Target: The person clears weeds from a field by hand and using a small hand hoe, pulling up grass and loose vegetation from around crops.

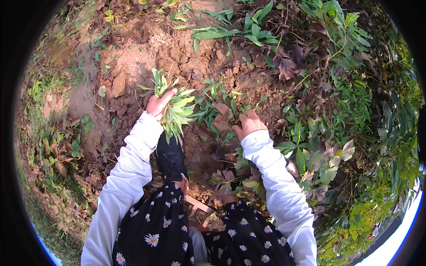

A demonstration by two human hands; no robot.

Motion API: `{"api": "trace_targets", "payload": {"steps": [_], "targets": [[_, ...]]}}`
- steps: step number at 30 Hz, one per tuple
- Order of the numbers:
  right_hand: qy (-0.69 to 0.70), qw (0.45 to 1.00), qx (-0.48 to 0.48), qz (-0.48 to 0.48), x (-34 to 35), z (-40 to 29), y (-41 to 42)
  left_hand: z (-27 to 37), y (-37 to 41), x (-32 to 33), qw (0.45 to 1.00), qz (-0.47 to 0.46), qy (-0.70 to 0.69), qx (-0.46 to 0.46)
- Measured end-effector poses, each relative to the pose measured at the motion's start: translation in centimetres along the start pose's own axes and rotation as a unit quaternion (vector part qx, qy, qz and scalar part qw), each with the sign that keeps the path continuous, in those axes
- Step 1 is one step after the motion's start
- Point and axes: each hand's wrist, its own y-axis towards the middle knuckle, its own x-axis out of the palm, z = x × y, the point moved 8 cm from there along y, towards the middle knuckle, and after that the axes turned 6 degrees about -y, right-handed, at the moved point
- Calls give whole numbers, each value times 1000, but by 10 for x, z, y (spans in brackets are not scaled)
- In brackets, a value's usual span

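My left hand [159, 104] grips a bunch of pale green leafy plants [178, 111], thumb across the top, with leaves spreading out on both sides. Down at the soil, my right hand [250, 124] has curled fingers beside small green leaves [249, 108]; its fingertips are partly hidden, so whether they pinch anything is unclear. Between the hands, low green plants [213, 116] grow from the reddish-brown soil, and a dry brown leaf [222, 117] lies among them.
A black shoe [170, 153] stands below the left hand. A wooden piece [199, 203], perhaps part of a stool, shows between my knees. Long-leaved green plants [239, 31] grow ahead on bare soil [133, 60]. Dense foliage [352, 109] fills the right side.
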Motion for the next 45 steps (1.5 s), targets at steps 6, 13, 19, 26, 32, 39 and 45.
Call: {"api": "trace_targets", "payload": {"steps": [6,13,19,26,32,39,45], "targets": [[-30,986,-89,140,9,-10,-1,-4,-12,16,999,-17,-15,-30],[16,988,-77,132,14,-1,-3,-5,-18,22,999,-35,38,-4],[161,975,40,149,-8,22,-9,-3,-30,43,989,-117,88,-1],[446,865,151,174,-72,41,-12,-9,-54,86,968,-220,117,0],[285,940,-11,187,-67,-26,1,-37,-76,131,949,-285,111,-72],[269,953,-107,90,-48,-73,-7,-35,-73,111,988,-74,11,-136],[367,928,-52,44,-77,-13,-23,63,-32,31,998,-10,37,49]]}}
